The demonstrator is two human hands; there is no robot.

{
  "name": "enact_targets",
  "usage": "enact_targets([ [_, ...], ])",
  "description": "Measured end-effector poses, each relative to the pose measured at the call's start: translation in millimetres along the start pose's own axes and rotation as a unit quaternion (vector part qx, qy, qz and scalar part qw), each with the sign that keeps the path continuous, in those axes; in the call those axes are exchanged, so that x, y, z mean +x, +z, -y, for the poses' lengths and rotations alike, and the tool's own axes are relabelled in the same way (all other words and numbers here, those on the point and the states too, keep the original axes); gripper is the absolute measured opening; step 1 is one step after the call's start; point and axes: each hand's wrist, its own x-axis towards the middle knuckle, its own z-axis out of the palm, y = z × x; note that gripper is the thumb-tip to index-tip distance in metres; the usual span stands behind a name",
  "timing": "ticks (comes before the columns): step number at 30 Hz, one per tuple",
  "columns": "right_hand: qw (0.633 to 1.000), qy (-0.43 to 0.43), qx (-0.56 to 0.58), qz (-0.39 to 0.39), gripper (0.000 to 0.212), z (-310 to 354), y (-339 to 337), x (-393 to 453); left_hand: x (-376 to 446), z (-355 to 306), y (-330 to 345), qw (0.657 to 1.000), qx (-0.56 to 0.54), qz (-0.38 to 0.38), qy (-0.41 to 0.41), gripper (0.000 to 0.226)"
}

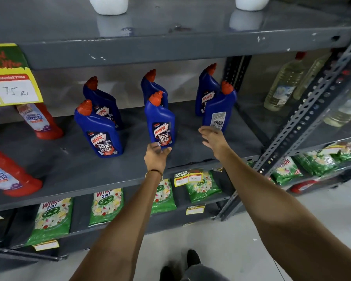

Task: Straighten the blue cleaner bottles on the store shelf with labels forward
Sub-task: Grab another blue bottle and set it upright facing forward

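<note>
Several blue cleaner bottles with red caps stand in three pairs on the grey middle shelf (73,171). The front left bottle (101,132) and the front middle bottle (160,122) show their labels forward. The front right bottle (219,110) shows its back label with a barcode. Behind them stand the rear left bottle (103,100), the rear middle bottle (153,86) and the rear right bottle (206,92). My left hand (156,157) touches the base of the front middle bottle, fingers loose. My right hand (213,138) is open just below the front right bottle's base.
Red cleaner bottles (41,122) stand at the left of the same shelf under a yellow price sign (10,78). A slotted metal upright (304,110) crosses on the right, with clear bottles (284,86) behind it. Green detergent packs (53,220) fill the shelf below. White containers (108,5) sit above.
</note>
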Motion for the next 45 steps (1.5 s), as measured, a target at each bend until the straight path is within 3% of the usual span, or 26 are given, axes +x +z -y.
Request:
enact_targets([
  [6, 0.995, -0.004, -0.009, -0.099, 0.031, 2, -41, 11, -11, -18, 35, 0.998, 0.009, 0.052, 0.021, 0.048],
  [10, 0.993, -0.006, -0.028, -0.114, 0.044, 11, -66, 32, -7, -34, 70, 0.996, 0.020, 0.071, 0.046, 0.053],
  [17, 0.997, -0.033, -0.068, -0.019, 0.077, 35, -101, 72, 15, -64, 136, 0.991, 0.036, 0.117, 0.052, 0.078],
  [19, 0.993, -0.059, -0.096, 0.040, 0.070, 39, -107, 81, 23, -69, 147, 0.988, 0.050, 0.137, 0.059, 0.083],
  [22, 0.981, -0.102, -0.105, 0.126, 0.052, 46, -111, 85, 34, -70, 158, 0.984, 0.083, 0.144, 0.070, 0.073],
  [24, 0.976, -0.106, -0.104, 0.157, 0.053, 47, -112, 87, 39, -70, 162, 0.981, 0.095, 0.158, 0.064, 0.071],
  [38, 0.967, -0.168, -0.091, 0.169, 0.038, 48, -113, 95, 46, -72, 164, 0.979, 0.054, 0.177, 0.090, 0.068],
  [42, 0.966, -0.185, -0.031, 0.176, 0.040, 61, -108, 93, 36, -82, 167, 0.987, 0.028, 0.112, 0.115, 0.054],
  [45, 0.963, -0.185, -0.056, 0.190, 0.050, 71, -99, 89, 31, -89, 175, 0.985, 0.053, 0.059, 0.156, 0.050],
])
